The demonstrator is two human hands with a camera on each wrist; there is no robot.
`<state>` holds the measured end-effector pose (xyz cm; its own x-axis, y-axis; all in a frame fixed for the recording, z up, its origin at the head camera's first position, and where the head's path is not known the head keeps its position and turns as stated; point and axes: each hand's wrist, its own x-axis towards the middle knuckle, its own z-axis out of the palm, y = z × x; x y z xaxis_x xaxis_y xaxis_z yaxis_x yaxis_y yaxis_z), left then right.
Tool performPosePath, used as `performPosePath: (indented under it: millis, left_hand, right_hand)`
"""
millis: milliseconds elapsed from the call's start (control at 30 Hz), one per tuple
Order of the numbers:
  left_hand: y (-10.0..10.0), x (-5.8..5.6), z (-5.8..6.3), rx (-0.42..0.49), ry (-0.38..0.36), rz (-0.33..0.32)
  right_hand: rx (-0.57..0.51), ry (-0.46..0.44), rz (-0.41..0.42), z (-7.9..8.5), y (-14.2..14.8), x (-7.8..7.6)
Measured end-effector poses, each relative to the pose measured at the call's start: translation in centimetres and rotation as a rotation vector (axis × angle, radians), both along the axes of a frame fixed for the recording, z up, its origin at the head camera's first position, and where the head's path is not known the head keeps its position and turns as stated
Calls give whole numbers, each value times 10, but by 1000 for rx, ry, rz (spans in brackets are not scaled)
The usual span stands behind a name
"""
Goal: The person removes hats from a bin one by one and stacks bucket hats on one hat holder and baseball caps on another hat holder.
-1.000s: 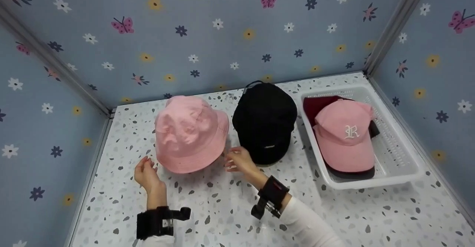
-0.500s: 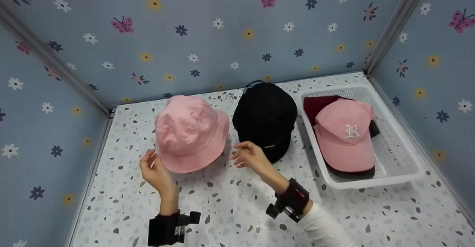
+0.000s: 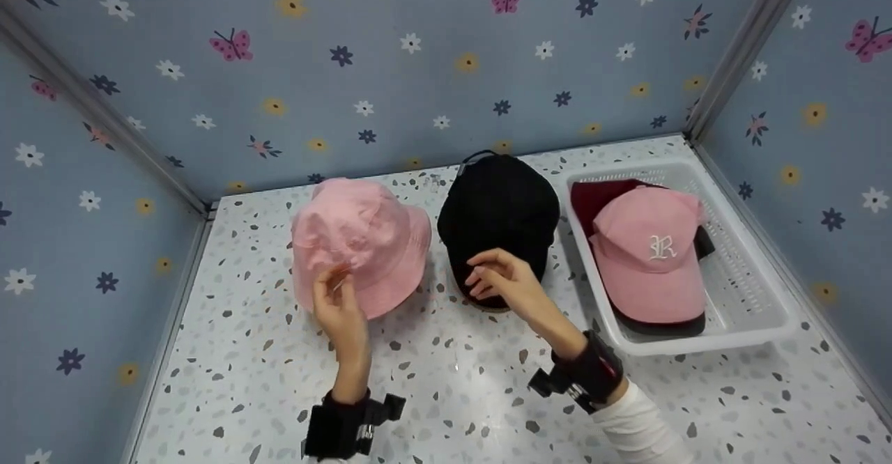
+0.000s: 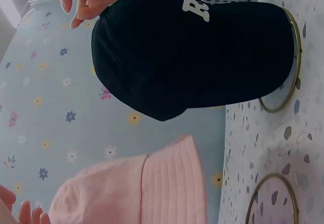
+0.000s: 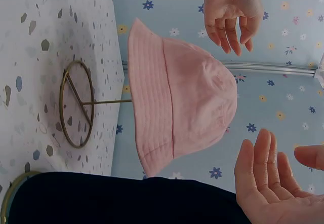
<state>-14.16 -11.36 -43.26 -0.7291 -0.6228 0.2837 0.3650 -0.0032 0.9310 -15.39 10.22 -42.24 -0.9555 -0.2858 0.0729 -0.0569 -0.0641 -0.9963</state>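
A pink bucket hat (image 3: 355, 220) rests on a thin brass wire stand (image 5: 76, 105) with a ring base. To its right stands a black baseball cap (image 3: 498, 206) with a white letter on its front, also over a brass ring (image 4: 296, 57). My left hand (image 3: 340, 307) overlaps the bucket hat's brim in the head view, fingers loosely bent and holding nothing. In the right wrist view that left hand (image 5: 234, 13) hovers apart from the hat. My right hand (image 3: 512, 286), empty with relaxed fingers, is raised by the black cap's brim.
A white perforated plastic basket (image 3: 752, 297) stands at the right with a pink cap (image 3: 648, 255) on top of a dark red cap (image 3: 599, 199) and other dark headwear. Flower-patterned walls (image 3: 446, 67) enclose the speckled tabletop (image 3: 432, 394) at the back and sides.
Both hands have moved to the right: the left from beside the bucket hat to in front of it, the right from the gap between the hats to the black cap. The hats stay put.
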Motion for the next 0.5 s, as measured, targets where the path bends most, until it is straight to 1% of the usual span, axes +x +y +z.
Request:
performPosePath:
  millis: [167,267,367,500]
  left_hand:
    - [17,1,3,-29,31,-159]
    - [26,1,5,-45,53,-234]
    - [35,0,6,-69,52,-287]
    - [46,0,9,-75,25,-333]
  right_hand:
    - [-1,69,-32,11,13,0]
    - [11,111,-55,18,23,-1]
    - [23,153,-80,24,35,-3]
    - [8,180,-123,30,52,-2]
